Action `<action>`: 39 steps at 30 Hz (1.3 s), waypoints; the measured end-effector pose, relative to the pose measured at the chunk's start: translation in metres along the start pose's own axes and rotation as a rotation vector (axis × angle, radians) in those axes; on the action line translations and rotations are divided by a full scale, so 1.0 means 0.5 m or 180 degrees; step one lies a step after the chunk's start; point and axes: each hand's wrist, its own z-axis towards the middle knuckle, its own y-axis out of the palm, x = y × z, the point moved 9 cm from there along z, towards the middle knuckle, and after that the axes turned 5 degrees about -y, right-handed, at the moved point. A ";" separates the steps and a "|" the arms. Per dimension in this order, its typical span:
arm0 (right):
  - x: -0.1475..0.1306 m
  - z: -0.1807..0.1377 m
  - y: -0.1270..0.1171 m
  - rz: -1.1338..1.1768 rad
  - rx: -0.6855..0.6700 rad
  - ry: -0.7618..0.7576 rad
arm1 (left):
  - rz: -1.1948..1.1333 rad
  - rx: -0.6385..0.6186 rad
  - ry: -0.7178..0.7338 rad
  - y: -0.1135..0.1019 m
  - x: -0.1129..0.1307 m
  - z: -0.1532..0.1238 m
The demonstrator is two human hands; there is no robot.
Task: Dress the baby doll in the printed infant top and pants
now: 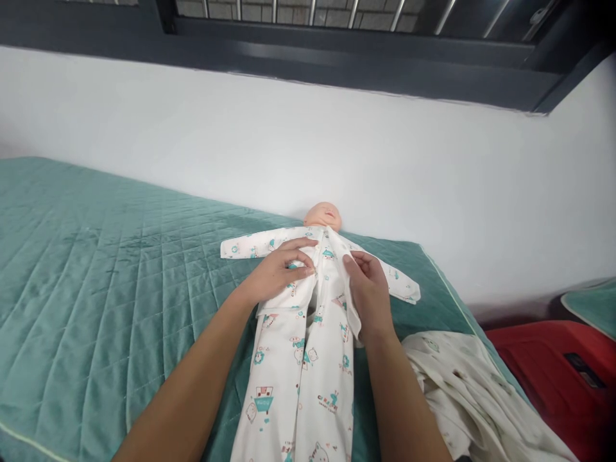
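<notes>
In the head view, a doll [325,215] lies on its back just right of the middle of the frame, its head toward the wall. It wears a white sleepsuit [299,366] printed with small teal and orange figures. The sleeves spread out to the left and right, and the legs run down to the bottom edge of the frame.

The left hand [276,273] comes in from the lower left and lies flat on the left half of the sleepsuit's chest. Its fingers [301,245] are spread and loose, pressing on the cloth rather than gripping it, and the tips reach the front opening. The right hand [368,290] comes up from the bottom centre and is closed on the edge of the sleepsuit's right front panel. Thumb and fingers pinch a fold of it, raised a little off the doll's body. The two hands sit near each other with the open front between them.

The doll rests on a green quilted bedspread [96,256] that fills the left and centre of the frame. At the lower right a crumpled cream cloth [464,394] with a faint print lies on the bed's edge, just beside the right forearm. Beyond it, at the far right, is a red object [553,366]. A white wall [289,141] rises behind the bed, with a dark window frame [337,61] across the top.
</notes>
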 end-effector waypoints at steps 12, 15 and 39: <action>0.034 -0.005 -0.031 -0.0080 0.0336 0.0471 | -0.2319 0.2578 -0.1299 -0.112 -0.159 -0.049; 0.058 0.001 -0.054 0.0039 0.0628 0.0602 | -0.1558 0.2494 -0.1654 -0.110 -0.160 -0.052; 0.044 0.073 -0.202 -0.2053 0.0978 -0.0040 | 0.1254 0.3349 -0.1311 -0.255 -0.177 -0.091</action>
